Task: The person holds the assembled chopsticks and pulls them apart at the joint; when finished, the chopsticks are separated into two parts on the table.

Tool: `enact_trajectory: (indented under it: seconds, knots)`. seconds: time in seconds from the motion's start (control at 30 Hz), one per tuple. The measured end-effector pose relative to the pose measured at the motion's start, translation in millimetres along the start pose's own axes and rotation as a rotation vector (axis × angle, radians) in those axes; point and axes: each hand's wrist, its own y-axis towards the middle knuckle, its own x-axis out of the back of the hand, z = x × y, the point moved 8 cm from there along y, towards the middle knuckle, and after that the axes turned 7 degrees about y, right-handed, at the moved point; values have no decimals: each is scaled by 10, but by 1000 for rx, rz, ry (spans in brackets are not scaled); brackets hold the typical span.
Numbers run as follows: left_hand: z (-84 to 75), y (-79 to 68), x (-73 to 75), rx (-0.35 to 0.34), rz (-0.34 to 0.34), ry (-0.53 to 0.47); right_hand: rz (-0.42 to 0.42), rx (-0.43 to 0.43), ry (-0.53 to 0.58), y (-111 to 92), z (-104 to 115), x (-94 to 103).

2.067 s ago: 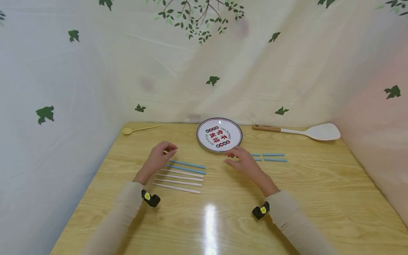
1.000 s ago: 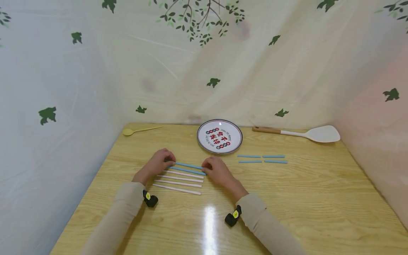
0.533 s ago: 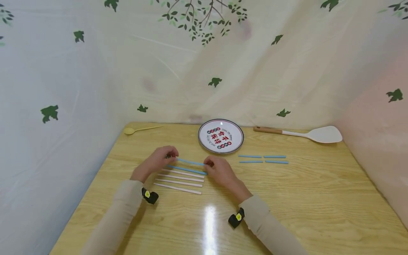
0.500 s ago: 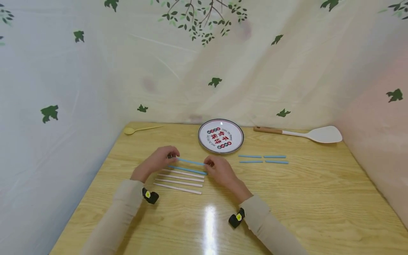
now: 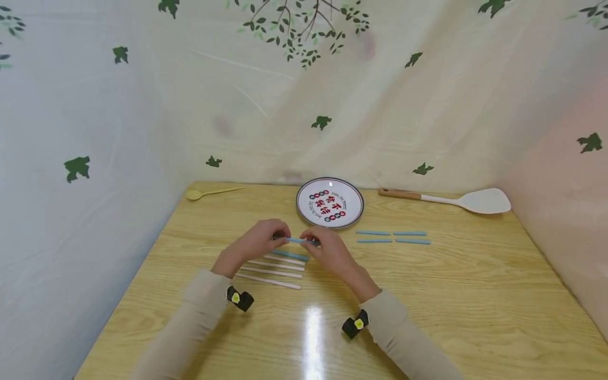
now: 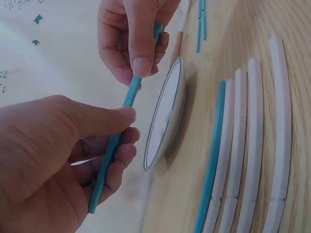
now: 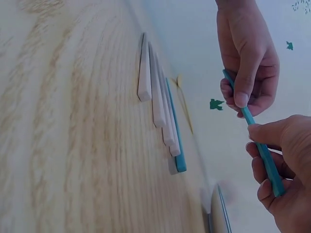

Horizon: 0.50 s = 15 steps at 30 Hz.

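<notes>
Both hands pinch one blue chopstick (image 5: 294, 240), raised above the table. My left hand (image 5: 266, 237) grips its left half and my right hand (image 5: 330, 250) its right half, the fingertips close together near its middle. In the left wrist view a thin joint line crosses the chopstick (image 6: 130, 95) between the two thumbs. Beneath the hands, another blue chopstick (image 5: 291, 255) lies beside several pale pink chopsticks (image 5: 280, 273) in a row, their left ends partly hidden by the left hand and wrist.
Several short blue chopstick pieces (image 5: 412, 241) lie in two rows at the right. A printed plate (image 5: 358, 203) stands at the back middle. A yellow spoon (image 5: 193, 195) lies back left, and a white spatula (image 5: 484, 201) with a wooden handle back right, near the cloth backdrop (image 5: 266, 132).
The hands came to the far blue chopstick, took it by its ends and lifted it off the row. Since then the left hand has slid right along it, close to the right hand.
</notes>
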Motion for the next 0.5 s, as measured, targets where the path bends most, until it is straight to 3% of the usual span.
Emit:
enact_trajectory:
  seconds: [0.23, 0.5]
  knots:
    - [-112, 34, 17, -27, -33, 37, -18, 40, -33, -11, 38, 62]
    - [-101, 96, 4, -23, -70, 16, -13, 49, -37, -6, 17, 107]
